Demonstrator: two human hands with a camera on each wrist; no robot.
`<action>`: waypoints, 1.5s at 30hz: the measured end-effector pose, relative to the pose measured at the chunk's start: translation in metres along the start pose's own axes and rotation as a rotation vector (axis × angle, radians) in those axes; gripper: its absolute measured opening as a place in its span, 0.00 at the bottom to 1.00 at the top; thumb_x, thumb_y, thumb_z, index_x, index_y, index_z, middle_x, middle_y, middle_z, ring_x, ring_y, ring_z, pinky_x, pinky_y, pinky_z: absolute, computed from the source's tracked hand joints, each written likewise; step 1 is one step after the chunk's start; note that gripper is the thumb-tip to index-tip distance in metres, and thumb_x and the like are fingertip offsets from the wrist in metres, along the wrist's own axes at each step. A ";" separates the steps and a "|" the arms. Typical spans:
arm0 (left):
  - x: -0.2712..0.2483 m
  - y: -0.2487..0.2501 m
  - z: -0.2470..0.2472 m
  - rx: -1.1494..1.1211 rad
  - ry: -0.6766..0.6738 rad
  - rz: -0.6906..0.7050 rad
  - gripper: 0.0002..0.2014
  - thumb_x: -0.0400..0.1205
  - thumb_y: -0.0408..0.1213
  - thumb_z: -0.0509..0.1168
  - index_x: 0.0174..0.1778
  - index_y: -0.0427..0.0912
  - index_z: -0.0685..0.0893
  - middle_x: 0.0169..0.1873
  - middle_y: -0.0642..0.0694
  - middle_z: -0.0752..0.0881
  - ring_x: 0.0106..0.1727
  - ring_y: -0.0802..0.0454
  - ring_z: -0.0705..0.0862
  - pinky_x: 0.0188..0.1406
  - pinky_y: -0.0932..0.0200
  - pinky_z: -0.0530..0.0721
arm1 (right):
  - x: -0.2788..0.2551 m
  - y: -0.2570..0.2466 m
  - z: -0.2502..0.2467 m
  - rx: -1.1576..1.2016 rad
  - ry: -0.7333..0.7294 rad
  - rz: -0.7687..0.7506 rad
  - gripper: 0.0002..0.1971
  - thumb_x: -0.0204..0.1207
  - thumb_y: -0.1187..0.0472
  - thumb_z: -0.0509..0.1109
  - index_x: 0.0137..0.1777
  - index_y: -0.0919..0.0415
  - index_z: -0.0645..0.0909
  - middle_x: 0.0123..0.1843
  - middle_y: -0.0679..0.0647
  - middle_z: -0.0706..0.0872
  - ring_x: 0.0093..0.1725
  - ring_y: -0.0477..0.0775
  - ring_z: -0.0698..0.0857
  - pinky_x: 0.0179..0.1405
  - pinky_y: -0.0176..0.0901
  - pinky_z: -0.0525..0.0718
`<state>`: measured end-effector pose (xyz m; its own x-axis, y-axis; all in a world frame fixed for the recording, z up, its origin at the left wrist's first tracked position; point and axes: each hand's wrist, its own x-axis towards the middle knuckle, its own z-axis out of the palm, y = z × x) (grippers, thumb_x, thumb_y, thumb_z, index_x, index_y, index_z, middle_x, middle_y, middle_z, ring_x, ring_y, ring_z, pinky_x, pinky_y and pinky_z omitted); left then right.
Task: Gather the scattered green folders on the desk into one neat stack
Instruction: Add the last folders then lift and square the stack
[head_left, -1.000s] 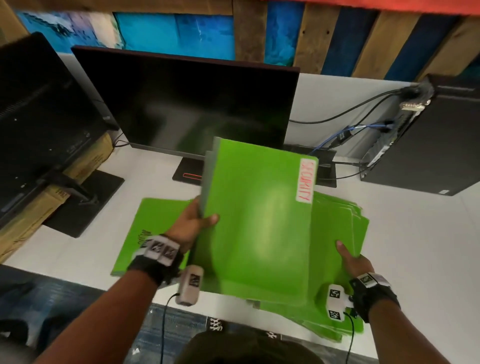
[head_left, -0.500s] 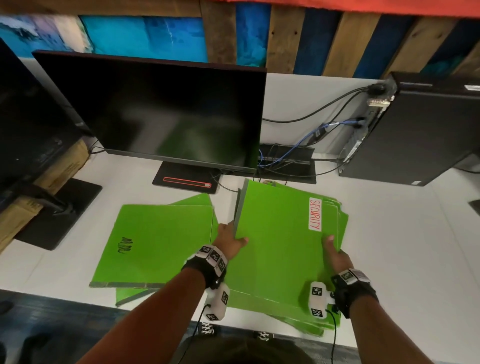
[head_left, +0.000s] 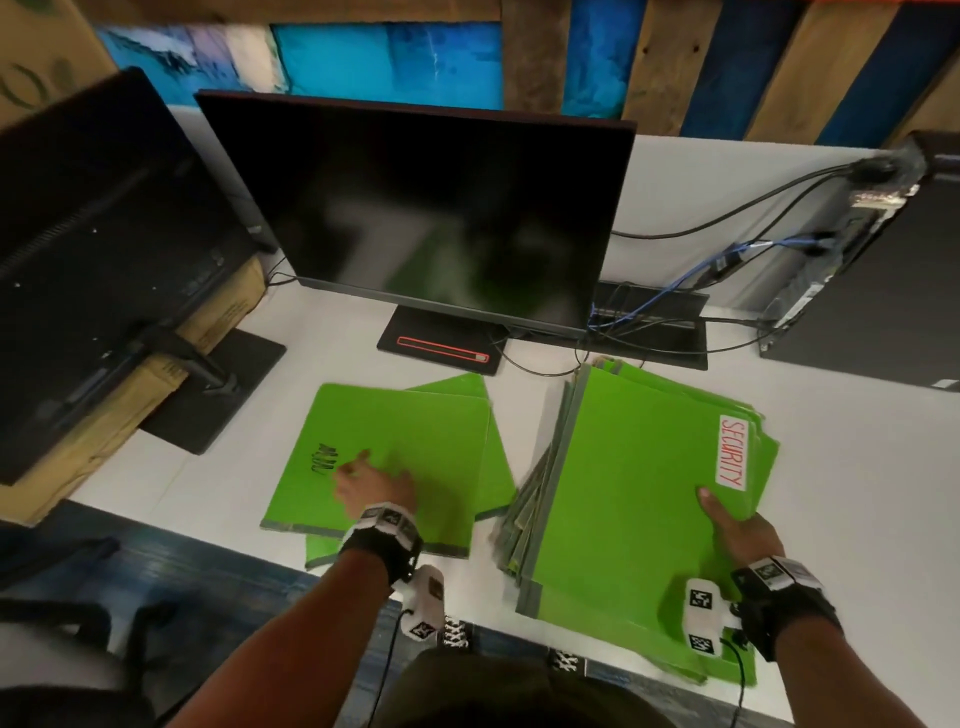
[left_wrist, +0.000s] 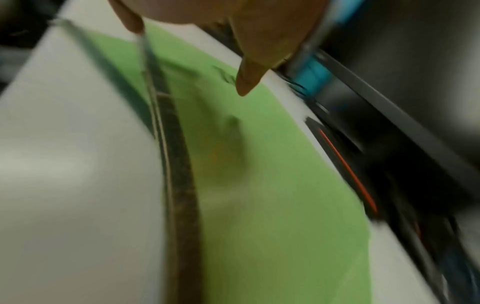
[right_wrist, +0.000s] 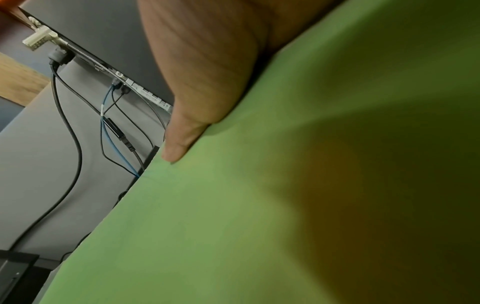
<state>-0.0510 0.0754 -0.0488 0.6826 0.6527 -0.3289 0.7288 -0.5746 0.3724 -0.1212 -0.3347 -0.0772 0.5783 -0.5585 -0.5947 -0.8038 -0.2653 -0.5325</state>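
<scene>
The folders (head_left: 405, 447) are showing bright green, with grey-green strips along their near edges. The stack (head_left: 639, 488) is wearing a white label (head_left: 733, 451) with red lettering; the left top folder is carrying black handwriting. The desk (head_left: 857, 467) is showing white. The monitor (head_left: 426, 208) is showing black, its base (head_left: 441, 348) carrying a red outline. Blue and black cables (head_left: 691, 270) are trailing behind. The wristbands (head_left: 382, 540) are showing black with black-and-white square markers.

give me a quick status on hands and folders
Left hand open over loose green folders. Right hand grips stacked green folders. Nothing between piles.
</scene>
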 end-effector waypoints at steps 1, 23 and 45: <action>0.004 -0.012 -0.013 0.060 0.030 -0.152 0.34 0.75 0.47 0.69 0.74 0.35 0.69 0.72 0.34 0.68 0.71 0.35 0.68 0.68 0.44 0.71 | 0.000 0.000 0.000 -0.004 -0.001 0.000 0.32 0.72 0.38 0.69 0.57 0.71 0.82 0.44 0.67 0.82 0.41 0.64 0.82 0.39 0.46 0.76; 0.029 -0.078 -0.025 0.005 -0.277 -0.475 0.33 0.70 0.53 0.66 0.69 0.39 0.77 0.67 0.29 0.72 0.67 0.27 0.72 0.68 0.40 0.73 | -0.005 -0.006 -0.001 -0.084 0.016 0.010 0.35 0.73 0.38 0.67 0.61 0.73 0.79 0.47 0.68 0.79 0.43 0.65 0.79 0.41 0.49 0.73; 0.019 0.008 -0.093 -1.347 -0.130 0.315 0.28 0.68 0.11 0.62 0.58 0.44 0.80 0.50 0.42 0.88 0.50 0.41 0.86 0.51 0.39 0.86 | -0.003 -0.001 0.001 0.017 0.018 0.010 0.33 0.73 0.37 0.67 0.60 0.69 0.81 0.45 0.65 0.81 0.42 0.64 0.81 0.41 0.46 0.75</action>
<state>-0.0371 0.1295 0.0284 0.8606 0.4934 -0.1258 -0.0172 0.2751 0.9613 -0.1221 -0.3323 -0.0757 0.5678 -0.5748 -0.5892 -0.8068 -0.2465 -0.5369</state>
